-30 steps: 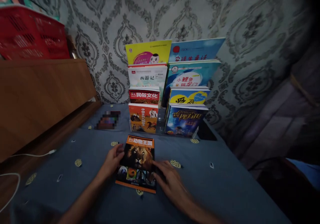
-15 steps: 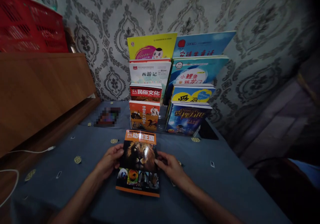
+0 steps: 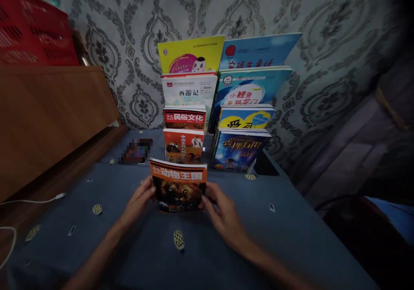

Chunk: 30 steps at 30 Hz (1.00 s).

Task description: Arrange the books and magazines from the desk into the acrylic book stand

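An orange-and-black lion book [image 3: 180, 187] stands tilted up off the blue tablecloth [image 3: 291, 238], its cover towards me. My left hand [image 3: 139, 200] grips its left edge and my right hand [image 3: 220, 210] grips its right edge, fingers closed on it. Just behind it stands a tiered book rack [image 3: 208, 145] with two columns of books. The front left one is an orange book [image 3: 183, 145]; the front right one is a dark blue book [image 3: 238, 150].
A wooden headboard-like panel [image 3: 48, 113] runs along the left with a red basket [image 3: 32, 35] on top. A white cable [image 3: 35, 200] lies at the left edge. A blurred small object [image 3: 137, 151] sits left of the rack. Patterned wallpaper is behind; dark furniture at right.
The lion book lay flat on the cloth under both hands; both hands have since lifted it by its sides, tipped it upright and moved it towards the rack.
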Tool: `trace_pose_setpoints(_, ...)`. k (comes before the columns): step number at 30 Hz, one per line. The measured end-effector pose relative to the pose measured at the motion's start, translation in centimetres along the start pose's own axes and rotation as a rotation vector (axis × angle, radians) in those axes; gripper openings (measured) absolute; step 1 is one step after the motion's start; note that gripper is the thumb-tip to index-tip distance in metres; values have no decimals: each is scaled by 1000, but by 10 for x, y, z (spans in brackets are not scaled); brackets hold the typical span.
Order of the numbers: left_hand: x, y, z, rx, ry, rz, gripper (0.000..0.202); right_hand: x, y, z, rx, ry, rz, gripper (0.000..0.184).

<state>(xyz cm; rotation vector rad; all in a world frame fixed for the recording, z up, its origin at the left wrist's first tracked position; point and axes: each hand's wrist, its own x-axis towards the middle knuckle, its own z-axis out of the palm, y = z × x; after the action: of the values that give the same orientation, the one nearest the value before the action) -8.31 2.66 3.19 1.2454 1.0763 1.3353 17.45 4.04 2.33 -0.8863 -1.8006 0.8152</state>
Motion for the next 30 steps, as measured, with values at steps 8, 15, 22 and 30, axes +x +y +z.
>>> trace_pose_setpoints(8, -8, -5, 2, 157, 39, -36, 34, -18, 12, 3, -138, -43, 23, 20)
trace_pose_setpoints(15, -15, -11, 1, 174, 89, -21, 36, -20, 10, 2, -128, -41, -3, 20)
trace_pose_setpoints(22, 1, -3, 4, 184, 95, -51, 42, -19, -3, 4, 81, -113, 107, 22)
trace_pose_setpoints(30, 60, -2, -5, 557, -155, -76, 38, -23, -19, 40, 677, -208, 386, 49)
